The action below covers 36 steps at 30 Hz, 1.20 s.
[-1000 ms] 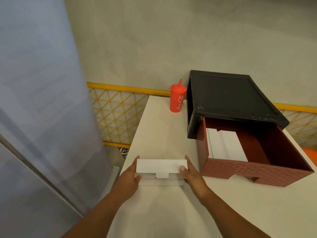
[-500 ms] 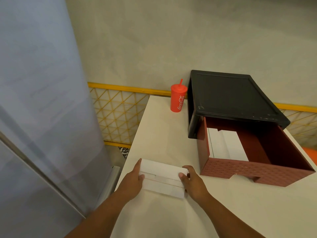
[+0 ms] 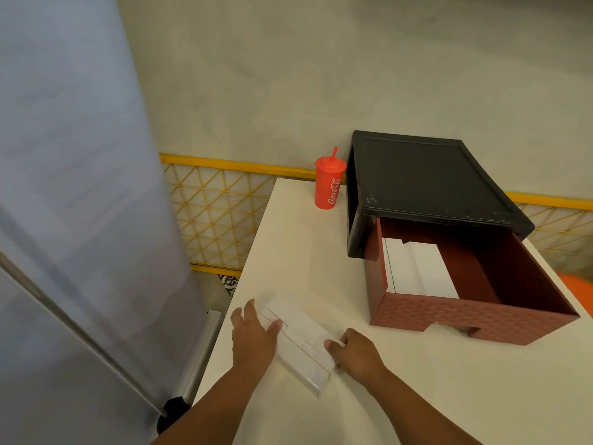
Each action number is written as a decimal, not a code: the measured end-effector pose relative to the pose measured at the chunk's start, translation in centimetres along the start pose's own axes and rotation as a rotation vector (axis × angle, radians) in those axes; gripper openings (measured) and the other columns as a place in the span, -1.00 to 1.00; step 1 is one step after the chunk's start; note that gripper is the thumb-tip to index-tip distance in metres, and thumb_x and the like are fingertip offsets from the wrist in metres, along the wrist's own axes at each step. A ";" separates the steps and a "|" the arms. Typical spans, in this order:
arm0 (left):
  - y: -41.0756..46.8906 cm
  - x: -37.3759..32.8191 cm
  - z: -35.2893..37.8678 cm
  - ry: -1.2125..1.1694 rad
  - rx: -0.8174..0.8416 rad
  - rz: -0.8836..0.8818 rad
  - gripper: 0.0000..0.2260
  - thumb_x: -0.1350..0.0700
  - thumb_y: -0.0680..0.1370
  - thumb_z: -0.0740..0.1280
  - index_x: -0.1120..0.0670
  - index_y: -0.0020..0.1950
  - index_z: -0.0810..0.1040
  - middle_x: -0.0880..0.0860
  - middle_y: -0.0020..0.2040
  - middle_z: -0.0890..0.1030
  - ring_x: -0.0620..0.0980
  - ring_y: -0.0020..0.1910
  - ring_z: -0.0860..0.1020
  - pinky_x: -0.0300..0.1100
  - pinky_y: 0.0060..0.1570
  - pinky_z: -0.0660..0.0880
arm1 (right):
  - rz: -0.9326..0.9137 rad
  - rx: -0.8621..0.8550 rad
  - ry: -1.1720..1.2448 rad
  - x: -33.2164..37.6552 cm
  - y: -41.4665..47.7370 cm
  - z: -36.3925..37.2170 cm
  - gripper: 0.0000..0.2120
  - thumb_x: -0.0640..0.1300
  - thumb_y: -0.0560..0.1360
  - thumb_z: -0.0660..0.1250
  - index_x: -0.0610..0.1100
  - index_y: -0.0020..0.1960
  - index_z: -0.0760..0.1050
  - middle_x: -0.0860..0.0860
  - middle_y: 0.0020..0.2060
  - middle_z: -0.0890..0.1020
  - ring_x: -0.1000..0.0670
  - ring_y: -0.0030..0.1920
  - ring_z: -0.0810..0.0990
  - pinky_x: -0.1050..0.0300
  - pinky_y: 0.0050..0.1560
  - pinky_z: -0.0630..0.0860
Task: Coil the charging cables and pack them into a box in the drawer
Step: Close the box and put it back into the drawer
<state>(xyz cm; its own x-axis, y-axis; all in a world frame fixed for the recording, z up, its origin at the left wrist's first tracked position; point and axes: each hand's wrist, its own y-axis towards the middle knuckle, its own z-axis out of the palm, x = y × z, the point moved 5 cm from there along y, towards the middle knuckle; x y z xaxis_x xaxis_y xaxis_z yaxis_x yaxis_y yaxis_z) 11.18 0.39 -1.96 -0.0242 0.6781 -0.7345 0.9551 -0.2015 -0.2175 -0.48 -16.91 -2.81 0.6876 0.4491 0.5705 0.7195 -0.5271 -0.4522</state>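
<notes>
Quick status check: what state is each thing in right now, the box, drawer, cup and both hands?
White box: lid down, lying flat on the table, askew.
Drawer: pulled open, a second white box inside.
Red cup: upright, lidded, straw in.
Left hand: fingers straight, resting on the box's left end.
Right hand: fingers curled, gripping its right end.

Matt white cardboard box (image 3: 300, 340), smooth white table (image 3: 417, 396), woven-textured reddish plastic drawer (image 3: 449, 319), glossy red cup (image 3: 330, 184).
</notes>
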 end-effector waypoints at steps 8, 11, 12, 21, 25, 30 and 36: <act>-0.8 0.1 1.1 -0.094 0.103 -0.022 -0.39 -0.01 0.56 0.27 0.06 0.52 0.08 0.18 0.40 0.24 0.11 0.30 0.36 -0.13 0.23 0.33 | -0.232 0.062 -0.133 3.3 0.2 1.2 -0.57 0.02 0.57 0.15 -0.01 0.42 0.26 -0.03 0.29 0.46 -0.04 0.28 0.42 0.15 0.24 0.33; -0.5 0.3 1.1 -0.086 0.146 -0.012 -0.38 -0.02 0.56 0.25 -0.01 0.53 0.01 0.17 0.39 0.23 0.09 0.29 0.37 -0.17 0.20 0.31 | -0.200 0.031 -0.172 4.1 0.3 2.1 -0.47 0.17 0.51 0.18 0.03 0.42 0.21 -0.02 0.27 0.45 -0.07 0.25 0.44 0.07 0.21 0.38; -0.5 0.3 1.1 -0.079 0.157 -0.010 -0.38 -0.03 0.57 0.25 -0.02 0.53 0.01 0.17 0.39 0.23 0.09 0.28 0.37 -0.18 0.19 0.30 | -0.191 0.003 -0.206 4.3 0.4 2.2 -0.47 0.19 0.49 0.19 0.04 0.40 0.22 -0.01 0.25 0.47 -0.07 0.23 0.45 0.05 0.20 0.39; -0.2 0.7 1.1 -0.057 0.199 0.005 -0.39 -0.05 0.56 0.25 -0.01 0.53 0.04 0.17 0.39 0.24 0.09 0.25 0.39 -0.13 0.24 0.35 | -0.153 0.003 -0.186 4.3 1.3 2.4 -0.43 0.15 0.48 0.22 0.12 0.44 0.18 -0.02 0.27 0.44 -0.08 0.25 0.44 0.04 0.22 0.41; 0.1 1.2 1.4 -0.104 0.208 -0.020 -0.36 -0.06 0.54 0.28 -0.03 0.52 0.03 0.17 0.36 0.25 0.04 0.06 0.40 0.04 0.18 0.49 | -0.130 0.069 -0.160 4.6 2.0 2.4 -0.39 0.14 0.45 0.26 0.17 0.46 0.16 0.05 0.35 0.40 -0.04 0.30 0.42 0.00 0.28 0.37; 0.2 1.3 1.7 -0.176 0.200 -0.051 -0.36 -0.01 0.53 0.31 -0.03 0.52 0.07 0.18 0.36 0.26 0.12 0.17 0.43 0.09 0.16 0.49 | -0.352 0.144 -0.582 4.7 -1.3 3.3 -0.17 0.52 0.31 -0.19 0.20 0.49 -0.18 -0.02 0.53 -0.07 -0.21 0.47 0.10 -0.25 0.42 -0.10; 0.2 1.3 1.8 -0.187 0.191 -0.084 -0.35 -0.08 0.52 0.30 -0.07 0.52 0.05 0.18 0.38 0.24 0.17 0.23 0.42 0.10 0.15 0.50 | -0.343 0.124 -0.696 5.0 -2.5 3.9 -0.16 0.20 0.42 0.25 0.26 0.46 -0.28 -0.14 0.48 -0.08 -0.27 0.43 0.09 -0.27 0.40 -0.06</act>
<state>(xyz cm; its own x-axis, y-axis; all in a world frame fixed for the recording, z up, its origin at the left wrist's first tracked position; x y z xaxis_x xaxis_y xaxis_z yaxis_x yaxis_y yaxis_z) 10.83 -0.06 -4.10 -0.1721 0.5596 -0.8107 0.8748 -0.2916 -0.3870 1.51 -10.56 -1.51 0.2990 0.9424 0.1497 0.8800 -0.2117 -0.4252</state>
